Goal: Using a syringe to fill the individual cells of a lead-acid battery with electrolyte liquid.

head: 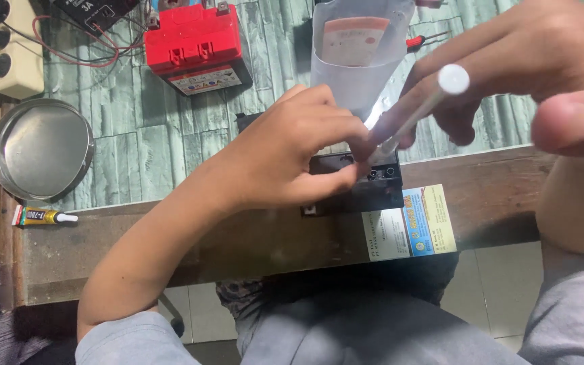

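Black boxy battery [366,186] under left hand's [285,155] curled fingers, right hand [508,61] pinching white rod [420,111].

Small repair workshop, red battery [196,46] with loose wires [69,51] on a worn wooden surface [251,243], glue tube [43,217], metal dish [40,149] lay nearby

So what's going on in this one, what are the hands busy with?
A person works over a small black box at the table edge. The left hand steadies the box, fingers on its top. The right hand holds a thin white-capped stick, its tip down at the box top beside small round openings. A white pouch stands behind. A red battery, a round metal dish and a small glue tube lie further left, untouched.
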